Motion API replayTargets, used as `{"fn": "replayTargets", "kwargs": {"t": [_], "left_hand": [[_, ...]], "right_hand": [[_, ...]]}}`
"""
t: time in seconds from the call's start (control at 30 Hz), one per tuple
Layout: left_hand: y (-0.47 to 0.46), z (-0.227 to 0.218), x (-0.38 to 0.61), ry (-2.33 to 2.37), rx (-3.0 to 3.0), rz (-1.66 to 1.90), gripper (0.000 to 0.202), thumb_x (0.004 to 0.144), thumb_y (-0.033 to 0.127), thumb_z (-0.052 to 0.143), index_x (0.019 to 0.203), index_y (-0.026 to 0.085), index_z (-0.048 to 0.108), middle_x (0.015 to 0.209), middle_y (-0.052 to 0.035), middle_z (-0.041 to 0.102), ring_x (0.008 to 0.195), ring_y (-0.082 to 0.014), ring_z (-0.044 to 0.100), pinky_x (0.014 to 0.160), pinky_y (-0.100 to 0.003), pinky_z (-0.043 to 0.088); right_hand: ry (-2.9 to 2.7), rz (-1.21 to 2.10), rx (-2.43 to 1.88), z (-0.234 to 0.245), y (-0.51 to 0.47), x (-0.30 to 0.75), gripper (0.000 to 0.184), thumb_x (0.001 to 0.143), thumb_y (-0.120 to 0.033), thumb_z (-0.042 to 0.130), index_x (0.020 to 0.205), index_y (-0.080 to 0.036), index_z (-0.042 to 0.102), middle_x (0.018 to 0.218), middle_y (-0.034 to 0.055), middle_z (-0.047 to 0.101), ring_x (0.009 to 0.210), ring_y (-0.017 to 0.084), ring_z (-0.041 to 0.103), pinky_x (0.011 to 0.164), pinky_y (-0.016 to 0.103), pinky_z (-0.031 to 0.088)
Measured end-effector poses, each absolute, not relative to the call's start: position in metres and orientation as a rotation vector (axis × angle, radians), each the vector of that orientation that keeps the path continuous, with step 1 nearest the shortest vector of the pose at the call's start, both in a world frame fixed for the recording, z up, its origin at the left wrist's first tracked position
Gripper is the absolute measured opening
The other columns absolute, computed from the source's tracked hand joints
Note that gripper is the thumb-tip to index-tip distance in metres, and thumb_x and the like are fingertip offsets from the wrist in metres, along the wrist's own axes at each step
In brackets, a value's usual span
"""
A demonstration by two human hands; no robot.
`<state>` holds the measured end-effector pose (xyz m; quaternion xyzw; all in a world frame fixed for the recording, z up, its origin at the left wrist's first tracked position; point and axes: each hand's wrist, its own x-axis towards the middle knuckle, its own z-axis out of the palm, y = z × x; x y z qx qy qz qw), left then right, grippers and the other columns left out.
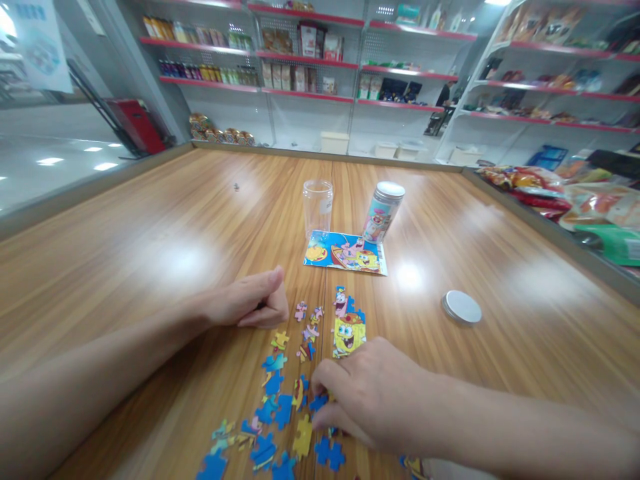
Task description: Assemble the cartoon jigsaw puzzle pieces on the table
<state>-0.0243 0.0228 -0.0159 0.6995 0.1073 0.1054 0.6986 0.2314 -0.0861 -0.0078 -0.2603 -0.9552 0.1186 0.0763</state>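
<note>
My left hand (pixel 257 300) rests on the table in a loose fist, with nothing visible in it, beside small pink puzzle pieces (pixel 301 311). My right hand (pixel 373 393) reaches over the loose pieces, its thumb and forefinger closed around a blue puzzle piece (pixel 319 403). Just beyond its knuckles lies a joined section of puzzle (pixel 350 335) with a yellow cartoon face and a pink figure. Loose blue and yellow pieces, among them a yellow piece (pixel 303 437) and joined blue pieces (pixel 330 454), spread toward me. Part of them is hidden under my right hand.
A picture card (pixel 345 253) lies ahead, with a clear plastic jar (pixel 317 208) and a printed canister (pixel 384 212) standing behind it. A silver lid (pixel 462 307) lies at right on the wooden table (pixel 210 220). Snack packets (pixel 540 193) line the right edge; stocked shelves (pixel 310 60) stand beyond.
</note>
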Motion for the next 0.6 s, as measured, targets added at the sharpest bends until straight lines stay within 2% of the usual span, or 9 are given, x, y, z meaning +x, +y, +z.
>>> {"fn": "replayTargets", "kwargs": {"t": [0.33,0.6], "left_hand": [[0.0202,-0.009,-0.0206,0.24,1.598,0.264,0.083,0.094,0.077,0.014,0.039,0.017,0.034,0.036,-0.0011,0.027,0.037,-0.0099,0.026,0.044,-0.028,0.02],[0.0206,-0.0128,-0.0227,0.251,1.599,0.269,0.083,0.094,0.076,0.015,0.039,0.018,0.035,0.037,-0.0012,0.027,0.037,-0.0106,0.026,0.044,-0.029,0.019]], "right_hand": [[-2.884,0.452,-0.796,0.0,-0.0863,0.2308,0.034,0.093,-0.047,0.064,0.1,-0.014,0.061,0.07,0.0038,0.071,0.055,0.017,0.062,0.047,0.03,0.019],[-2.876,0.411,-0.666,-0.0036,-0.0854,0.2336,0.034,0.095,-0.05,0.062,0.091,-0.016,0.058,0.066,0.0003,0.068,0.055,0.015,0.063,0.046,0.031,0.019]]}}
